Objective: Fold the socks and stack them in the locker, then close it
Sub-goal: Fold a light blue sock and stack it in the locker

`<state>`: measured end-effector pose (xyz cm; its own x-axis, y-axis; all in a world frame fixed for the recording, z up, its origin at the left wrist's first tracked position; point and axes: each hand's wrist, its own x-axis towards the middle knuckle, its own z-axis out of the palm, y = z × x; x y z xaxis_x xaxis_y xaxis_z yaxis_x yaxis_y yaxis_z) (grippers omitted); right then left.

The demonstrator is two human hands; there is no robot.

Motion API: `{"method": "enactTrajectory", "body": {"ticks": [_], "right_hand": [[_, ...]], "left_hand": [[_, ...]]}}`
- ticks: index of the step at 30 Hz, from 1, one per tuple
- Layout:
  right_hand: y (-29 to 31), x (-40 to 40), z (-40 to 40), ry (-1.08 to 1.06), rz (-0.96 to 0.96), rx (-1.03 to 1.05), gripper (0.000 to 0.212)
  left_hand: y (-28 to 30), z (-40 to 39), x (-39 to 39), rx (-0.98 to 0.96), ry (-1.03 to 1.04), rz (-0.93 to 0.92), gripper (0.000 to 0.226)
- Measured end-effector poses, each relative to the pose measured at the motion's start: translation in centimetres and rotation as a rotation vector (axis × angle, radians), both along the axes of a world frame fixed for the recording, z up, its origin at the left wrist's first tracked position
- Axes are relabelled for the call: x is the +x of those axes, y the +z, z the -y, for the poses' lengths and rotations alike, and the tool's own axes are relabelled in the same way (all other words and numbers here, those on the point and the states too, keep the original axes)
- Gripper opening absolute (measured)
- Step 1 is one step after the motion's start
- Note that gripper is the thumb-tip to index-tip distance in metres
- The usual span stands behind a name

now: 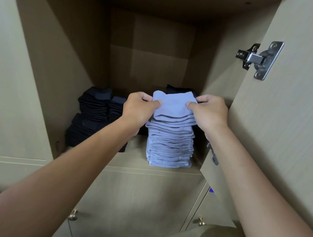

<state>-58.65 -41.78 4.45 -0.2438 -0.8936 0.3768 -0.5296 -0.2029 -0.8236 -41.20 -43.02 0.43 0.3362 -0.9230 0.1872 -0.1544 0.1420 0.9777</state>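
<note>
No brand, label or lettering can be read anywhere. The open beige wooden locker [45, 60] holds several piles on its shelf floor. Directly under both hands stands a tall stack of folded light-blue socks [170, 145], near the front edge. Beyond the left hand, to its outer side, sit stacks of folded dark navy socks [92, 112], two tiers deep against the locker's left wall; another dark folded pile [174, 89] shows just behind the hands, mostly hidden.

The left hand [139, 108] pinches the left edge of the top folded light-blue sock [174, 105] between thumb and curled fingers; the right hand [210, 112] pinches its right edge the same way. That sock lies on top of the blue stack, soft-ribbed, its folded edge facing the person.

Just outside the right hand hangs the open beige locker door [289, 126], with a silver metal hinge [259, 59] higher up. Below the hands, closed lower doors carry small brass knobs [72, 215].
</note>
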Motion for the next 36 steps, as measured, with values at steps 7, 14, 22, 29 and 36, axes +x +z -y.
{"method": "enactTrajectory", "body": {"ticks": [7, 14, 22, 29, 36], "right_hand": [[-0.6, -0.3, 0.2, 0.011, -0.101, 0.103, 0.034], [-0.5, -0.4, 0.1, 0.028, -0.148, 0.138, 0.034], [-0.7, -0.1, 0.4, 0.004, -0.126, 0.073, 0.027], [-1.7, -0.2, 0.8, -0.016, -0.197, 0.035, 0.028], [-1.8, 0.1, -0.1, -0.014, -0.402, -0.224, 0.027]], "left_hand": [[-0.5, 0.0, 0.4, 0.046, -0.039, -0.015, 0.021], [-0.2, -0.2, 0.7, 0.062, -0.061, -0.021, 0.019], [-0.4, -0.3, 0.4, 0.050, -0.053, -0.021, 0.020], [0.0, -0.2, 0.5, -0.019, -0.034, 0.081, 0.016], [1.7, -1.5, 2.1, -0.101, 0.107, 0.267, 0.024]]}}
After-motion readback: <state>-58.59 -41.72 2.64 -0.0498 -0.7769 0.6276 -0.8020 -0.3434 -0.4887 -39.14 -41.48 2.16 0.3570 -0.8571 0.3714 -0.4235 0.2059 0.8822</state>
